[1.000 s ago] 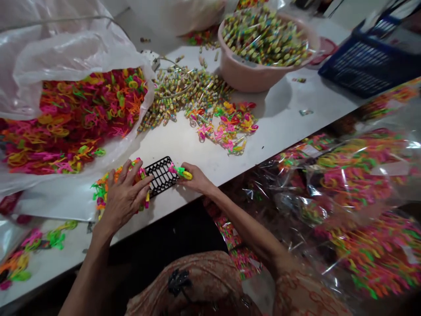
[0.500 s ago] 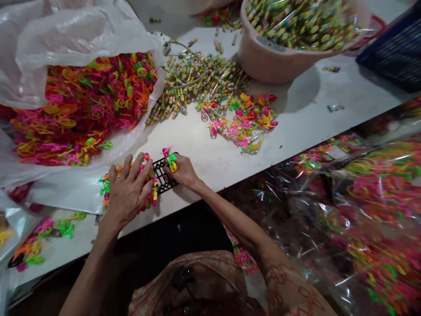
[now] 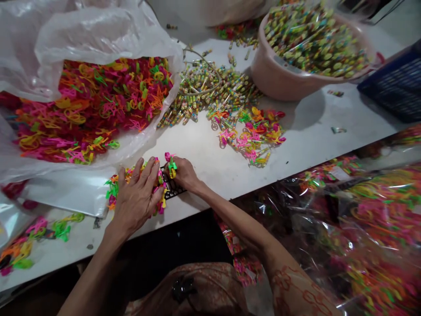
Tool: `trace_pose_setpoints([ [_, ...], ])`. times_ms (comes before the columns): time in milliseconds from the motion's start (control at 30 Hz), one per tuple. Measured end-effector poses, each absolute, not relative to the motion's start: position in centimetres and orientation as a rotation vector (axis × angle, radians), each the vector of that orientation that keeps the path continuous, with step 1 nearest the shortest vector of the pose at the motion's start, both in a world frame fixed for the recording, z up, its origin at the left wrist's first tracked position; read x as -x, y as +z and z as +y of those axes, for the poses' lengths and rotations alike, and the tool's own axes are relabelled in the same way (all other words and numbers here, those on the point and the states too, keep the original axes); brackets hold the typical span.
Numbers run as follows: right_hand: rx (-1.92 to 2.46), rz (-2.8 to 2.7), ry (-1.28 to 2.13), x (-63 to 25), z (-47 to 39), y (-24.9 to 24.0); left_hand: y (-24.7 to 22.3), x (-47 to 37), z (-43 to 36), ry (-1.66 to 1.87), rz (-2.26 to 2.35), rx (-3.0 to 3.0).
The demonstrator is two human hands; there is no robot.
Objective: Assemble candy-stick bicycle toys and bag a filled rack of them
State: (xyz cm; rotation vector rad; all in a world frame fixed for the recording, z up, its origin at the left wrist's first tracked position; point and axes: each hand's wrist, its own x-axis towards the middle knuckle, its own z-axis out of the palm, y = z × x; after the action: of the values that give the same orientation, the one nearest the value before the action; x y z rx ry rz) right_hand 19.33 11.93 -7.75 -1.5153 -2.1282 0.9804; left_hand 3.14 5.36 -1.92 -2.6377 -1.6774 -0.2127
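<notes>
My left hand (image 3: 140,193) lies flat with its fingers spread over a cluster of small bright plastic toys (image 3: 112,193) in pink, green, orange and yellow. These toys sit on or along a black plastic grid (image 3: 175,189), whose right part shows between my hands. My right hand (image 3: 184,173) is closed on a few small plastic toys (image 3: 171,166), pink, green and yellow, held just above the grid. Its fingertips are partly hidden behind these toys. How the pieces fit the grid is too small to tell.
A white plastic bag (image 3: 88,35) full of loose toys stands at the left. Small wrapped tubes (image 3: 197,96) are heaped behind, beside mixed toys (image 3: 251,136). A pink tub (image 3: 289,83) of tubes and a blue basket (image 3: 394,83) stand right. Bagged toys (image 3: 378,219) lie below the table edge.
My right hand, with the toys in it, has come closer to my left hand, and less of the grid shows. The whole view has shifted a little. My left hand stays on the cluster.
</notes>
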Motion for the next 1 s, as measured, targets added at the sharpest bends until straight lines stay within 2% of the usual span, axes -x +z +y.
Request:
trace_pose_setpoints([
  [267, 1.434, -2.169, 1.032, -19.4, 12.8, -7.5, -1.8, -2.9, 5.3, -0.205, -1.713, 2.678],
  [433, 1.374, -1.917, 1.17, -20.6, 13.0, -7.3, -1.6, -2.7, 5.4, -0.225, -1.729, 2.706],
  [600, 1.316, -1.691, 1.317, -21.6, 9.5, -8.1, -1.6, -2.8, 5.5, -0.216, -1.752, 2.728],
  [767, 1.273, -1.921, 1.261, -20.3, 6.1, -8.5, -1.2, -3.0, 5.4, -0.157, -1.783, 2.704],
  [1000, 1.409, -2.21, 1.173, -20.3, 6.1, -7.1, -1.2, -3.1, 5.3, -0.171, -1.795, 2.7],
])
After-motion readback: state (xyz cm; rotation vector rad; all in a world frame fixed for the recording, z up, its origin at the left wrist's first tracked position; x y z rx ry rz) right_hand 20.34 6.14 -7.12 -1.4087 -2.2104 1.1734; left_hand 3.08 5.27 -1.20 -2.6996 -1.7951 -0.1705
